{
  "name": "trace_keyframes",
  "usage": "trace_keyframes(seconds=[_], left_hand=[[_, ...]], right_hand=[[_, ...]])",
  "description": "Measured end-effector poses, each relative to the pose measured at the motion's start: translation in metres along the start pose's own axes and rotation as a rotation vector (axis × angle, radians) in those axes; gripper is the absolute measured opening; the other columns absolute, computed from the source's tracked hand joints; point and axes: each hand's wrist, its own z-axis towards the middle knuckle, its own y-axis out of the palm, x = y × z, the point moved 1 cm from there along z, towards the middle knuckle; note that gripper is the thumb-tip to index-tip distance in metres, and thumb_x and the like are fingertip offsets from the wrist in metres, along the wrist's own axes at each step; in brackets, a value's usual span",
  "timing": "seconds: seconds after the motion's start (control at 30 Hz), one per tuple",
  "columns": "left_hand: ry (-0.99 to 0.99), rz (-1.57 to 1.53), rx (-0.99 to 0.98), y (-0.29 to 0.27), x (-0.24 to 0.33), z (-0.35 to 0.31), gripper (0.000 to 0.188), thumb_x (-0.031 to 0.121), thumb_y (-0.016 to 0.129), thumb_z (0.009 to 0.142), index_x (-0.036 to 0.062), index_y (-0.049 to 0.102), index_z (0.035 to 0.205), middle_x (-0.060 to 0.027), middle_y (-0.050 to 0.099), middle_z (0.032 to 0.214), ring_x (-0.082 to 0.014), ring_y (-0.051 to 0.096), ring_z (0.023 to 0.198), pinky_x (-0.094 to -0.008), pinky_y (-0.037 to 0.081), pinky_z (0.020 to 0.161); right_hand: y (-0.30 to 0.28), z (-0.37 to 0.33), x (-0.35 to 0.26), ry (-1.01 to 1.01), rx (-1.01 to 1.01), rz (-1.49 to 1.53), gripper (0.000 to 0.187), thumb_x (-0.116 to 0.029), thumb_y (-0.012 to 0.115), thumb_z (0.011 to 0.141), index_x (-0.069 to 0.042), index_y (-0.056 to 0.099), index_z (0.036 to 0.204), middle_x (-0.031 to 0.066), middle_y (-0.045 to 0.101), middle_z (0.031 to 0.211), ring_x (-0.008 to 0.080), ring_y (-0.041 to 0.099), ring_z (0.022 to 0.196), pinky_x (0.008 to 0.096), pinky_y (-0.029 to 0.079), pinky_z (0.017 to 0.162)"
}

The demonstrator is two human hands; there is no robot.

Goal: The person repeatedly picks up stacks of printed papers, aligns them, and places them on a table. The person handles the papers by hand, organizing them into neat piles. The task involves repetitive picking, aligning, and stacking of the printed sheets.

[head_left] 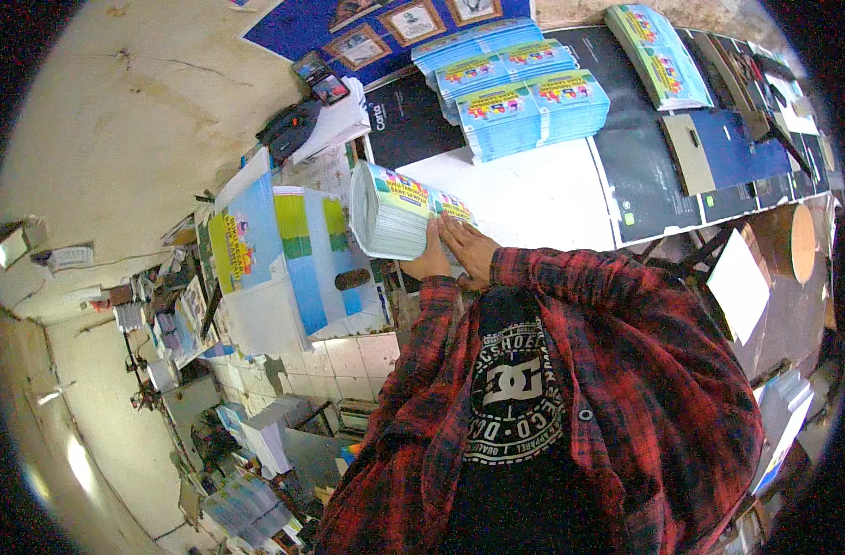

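A thick stack of booklets (392,211) with blue, green and yellow covers lies at the near left end of the worktable, its page edges turned to the left. My left hand (429,253) is closed at the stack's near side, thumb up against it and its other fingers mostly hidden. Right beside it, my right hand (470,250) lies with fingers stretched out flat over the near right part of the top cover. Farther back, several tall piles of matching booklets (506,132) stand close together. Another long pile (658,57) lies at the far right.
A white sheet (524,190) covers the table's middle. Printed cover sheets (242,248) lie to the left, beside a panel with an oval hole (353,278). A phone (328,85) and a black device (290,129) rest at the back left. A round stool (802,243) stands at right.
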Motion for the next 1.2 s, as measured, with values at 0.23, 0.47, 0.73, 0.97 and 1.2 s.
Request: trace_keyframes(seconds=[0.23, 0.47, 0.73, 0.97, 1.2], left_hand=[[-0.046, -0.096, -0.303, -0.015, 0.024, 0.042, 0.042, 0.006, 0.077, 0.071, -0.0072, 0.059, 0.107, -0.014, 0.062, 0.11, -0.0212, 0.061, 0.095, -0.0351, 0.047, 0.083], [-0.325, -0.136, -0.611, 0.002, -0.085, 0.078, 0.046, 0.019, 0.081, 0.068, -0.0031, 0.064, 0.104, -0.0104, 0.065, 0.105, -0.018, 0.061, 0.091, -0.0312, 0.049, 0.081], [-0.655, -0.552, -0.722, -0.011, -0.178, 0.085, 0.093, 0.04, 0.079, 0.066, -0.0058, 0.033, 0.132, -0.0211, 0.054, 0.121, -0.0302, 0.055, 0.109, -0.0393, 0.042, 0.095], [0.503, 0.606, -0.334, 0.02, -0.002, 0.089, 0.085, 0.045, 0.058, 0.082, -0.0004, 0.019, 0.142, -0.0212, 0.016, 0.148, -0.0339, 0.012, 0.139, -0.0553, 0.012, 0.109], [0.711, 0.937, -0.669, 0.065, -0.085, 0.142, 0.056, 0.034, 0.039, 0.094, 0.0069, 0.028, 0.142, -0.0084, 0.021, 0.15, -0.033, 0.016, 0.138, -0.0527, 0.009, 0.111]], right_hand=[[-0.071, 0.018, 0.002, 0.15, -0.112, 0.162, 0.06, -0.036, 0.055, 0.084, -0.005, 0.039, 0.133, 0.025, 0.057, 0.109, 0.0328, 0.062, 0.084, 0.0434, 0.042, 0.087], [0.024, 0.038, 0.047, 0.435, 0.257, -0.071, 0.059, -0.04, 0.043, 0.092, -0.022, 0.024, 0.145, 0.0188, 0.025, 0.145, 0.0374, 0.027, 0.131, 0.0543, 0.031, 0.098], [0.081, 0.05, 0.013, 0.496, 0.03, -0.143, 0.055, -0.038, 0.037, 0.094, -0.021, 0.024, 0.145, 0.0112, 0.011, 0.153, 0.0301, 0.012, 0.14, 0.0513, 0.013, 0.111], [0.105, 0.053, 0.007, 0.56, -0.108, -0.416, 0.062, -0.042, 0.035, 0.092, -0.015, 0.021, 0.146, 0.0144, 0.009, 0.153, 0.033, 0.002, 0.141, 0.0536, -0.001, 0.111], [0.116, 0.056, 0.014, 0.498, -0.016, -0.393, 0.057, -0.033, 0.038, 0.092, -0.016, 0.025, 0.144, 0.013, 0.015, 0.152, 0.029, 0.007, 0.141, 0.0482, 0.004, 0.113]])
